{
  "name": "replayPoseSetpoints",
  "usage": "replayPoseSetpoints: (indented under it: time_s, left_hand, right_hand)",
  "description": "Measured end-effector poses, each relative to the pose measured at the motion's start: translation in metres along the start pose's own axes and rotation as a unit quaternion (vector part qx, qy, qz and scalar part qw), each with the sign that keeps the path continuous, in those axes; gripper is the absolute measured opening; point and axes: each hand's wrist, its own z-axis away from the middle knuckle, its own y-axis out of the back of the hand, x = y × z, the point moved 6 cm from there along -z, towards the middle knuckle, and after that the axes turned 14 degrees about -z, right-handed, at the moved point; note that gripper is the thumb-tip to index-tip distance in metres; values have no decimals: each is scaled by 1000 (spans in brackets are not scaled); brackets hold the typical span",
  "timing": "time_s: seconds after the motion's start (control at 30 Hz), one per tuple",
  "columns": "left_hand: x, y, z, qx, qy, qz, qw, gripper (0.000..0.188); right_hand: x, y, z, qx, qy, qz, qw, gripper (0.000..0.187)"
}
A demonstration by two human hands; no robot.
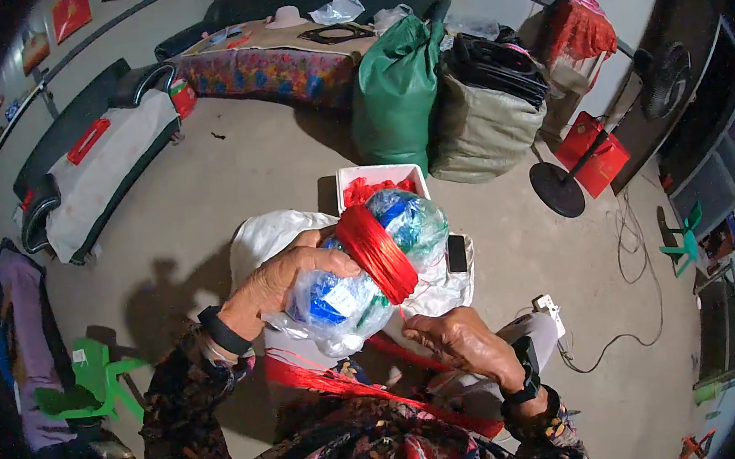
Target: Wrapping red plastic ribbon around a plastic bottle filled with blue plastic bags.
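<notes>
In front of me a bundle wrapped in clear plastic (321,302), with blue and green showing through, is held up at a tilt. Thick turns of shiny red cord (378,253) circle its middle. My left hand (288,276) grips the bundle from the left, thumb on top, its other fingers partly hidden. From the lower end of the winding a thin red strand runs down to my right hand (469,343), whose fingers are pinched together on it. Loose red strands (328,381) lie across my lap below the bundle.
Beyond the bundle stands a white box (341,179) holding red material. A black phone (457,254) lies on white sheeting to its right. Further off are a green sack (395,96), a pale sack (486,132) and a standing fan (556,190). A green chair (96,376) is at left.
</notes>
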Motion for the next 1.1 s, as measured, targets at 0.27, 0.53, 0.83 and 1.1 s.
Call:
replayPoseSetpoints:
  time_s: [0.27,0.53,0.83,1.1]
  left_hand:
    - [-8,6,15,29,-28,-24,999,72]
    - [-12,6,13,10,-4,-19,1000,66]
    - [-14,0,-3,8,-75,-190,979,71]
    - [-27,-7,-19,-16,-117,-270,956,81]
  right_hand:
    - [44,-4,19,10,-47,16,999,16]
    - [11,-18,12,16,-34,-43,998,21]
    - [-1,-7,43,45,-6,-45,998,24]
    - [-45,1,21,-57,-11,47,997,23]
